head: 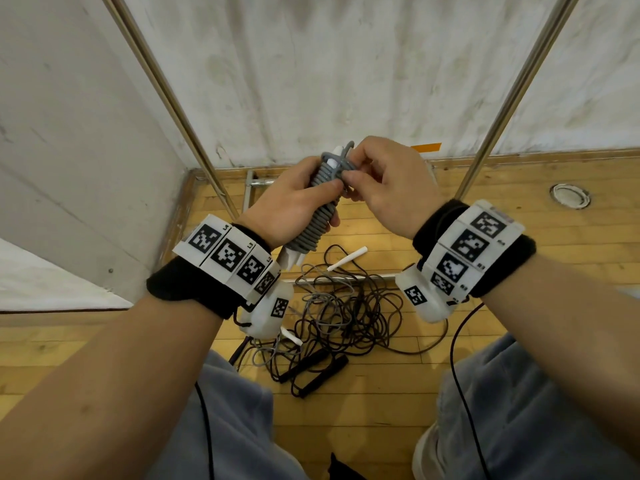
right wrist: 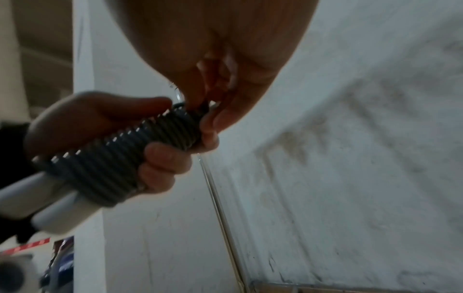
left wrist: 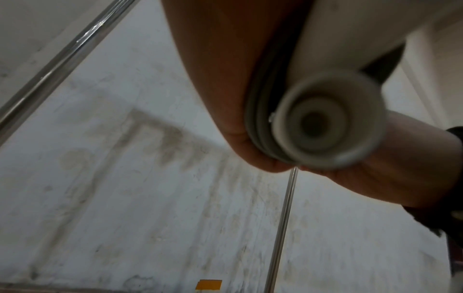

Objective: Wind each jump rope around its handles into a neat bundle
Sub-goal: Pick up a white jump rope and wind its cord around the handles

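Left hand [head: 287,202]: grips the grey rope bundle [head: 320,206] around its middle, fingers [right wrist: 162,158] curled round the coils and thumb lying along the top side.
Right hand [head: 388,188]: fingers [head: 353,176] bent and pinching the rope's loose end at the far end of the bundle; a small grey loop [head: 341,152] sticks up there beside them.
Bundle: grey rope wound in tight, even turns around two white handles [right wrist: 42,200] held side by side; it is held in the air in front of the person, tilted, far end higher.
Handles: their bare white ends stick out of the near end of the coil below the left hand; the left wrist view looks straight at one round, hollow handle end [left wrist: 328,123], blurred, with grey turns just beside it.
Floor [head: 519,237]: wooden boards, under the hands and between the person's knees.
Loose ropes [head: 346,306]: a tangled pile of dark and grey cords on the floor, well below the bundle.
Other handles: a white one [head: 348,258] at the far edge of the pile, a second white one [head: 291,336] at the near left, and two black ones [head: 311,370] lying side by side at the near edge.
Poles: two metal poles [head: 166,95] rise slanting in front of a stained white wall [head: 329,64].
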The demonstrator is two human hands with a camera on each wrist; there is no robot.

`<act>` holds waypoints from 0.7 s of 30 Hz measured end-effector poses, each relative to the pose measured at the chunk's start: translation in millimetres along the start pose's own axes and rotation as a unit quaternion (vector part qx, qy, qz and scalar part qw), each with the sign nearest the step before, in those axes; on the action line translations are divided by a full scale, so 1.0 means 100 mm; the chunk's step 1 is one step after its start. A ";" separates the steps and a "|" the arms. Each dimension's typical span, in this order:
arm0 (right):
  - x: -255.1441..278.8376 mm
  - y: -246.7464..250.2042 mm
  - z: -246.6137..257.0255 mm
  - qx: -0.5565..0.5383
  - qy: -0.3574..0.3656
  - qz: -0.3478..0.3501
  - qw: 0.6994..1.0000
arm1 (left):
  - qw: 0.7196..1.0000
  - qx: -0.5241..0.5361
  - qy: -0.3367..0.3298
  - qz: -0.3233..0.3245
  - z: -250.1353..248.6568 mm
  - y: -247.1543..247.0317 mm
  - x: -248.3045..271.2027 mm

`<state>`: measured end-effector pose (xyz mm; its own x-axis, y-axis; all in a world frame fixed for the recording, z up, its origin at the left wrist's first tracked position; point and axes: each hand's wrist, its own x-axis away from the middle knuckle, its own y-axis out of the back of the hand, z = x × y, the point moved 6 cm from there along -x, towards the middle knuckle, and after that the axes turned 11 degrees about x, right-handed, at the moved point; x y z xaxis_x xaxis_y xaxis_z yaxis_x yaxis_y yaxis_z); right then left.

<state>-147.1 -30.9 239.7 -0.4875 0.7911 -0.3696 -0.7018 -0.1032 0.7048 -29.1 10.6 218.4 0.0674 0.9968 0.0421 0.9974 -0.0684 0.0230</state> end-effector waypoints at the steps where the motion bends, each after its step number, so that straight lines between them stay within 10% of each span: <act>1: 0.02 0.00 0.03 0.010 0.018 -0.020 1.000 | 1.000 0.005 -0.006 -0.009 -0.01 0.01 0.00; 21: 0.04 0.03 0.23 0.197 0.055 -0.015 0.979 | 0.993 0.037 -0.026 -0.109 0.05 0.04 -0.01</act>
<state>-139.2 -14.2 254.8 -0.5379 0.7178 -0.4420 -0.4726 0.1774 0.8632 -25.0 9.1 213.5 -0.1503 0.9886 -0.0073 0.9876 0.1498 -0.0468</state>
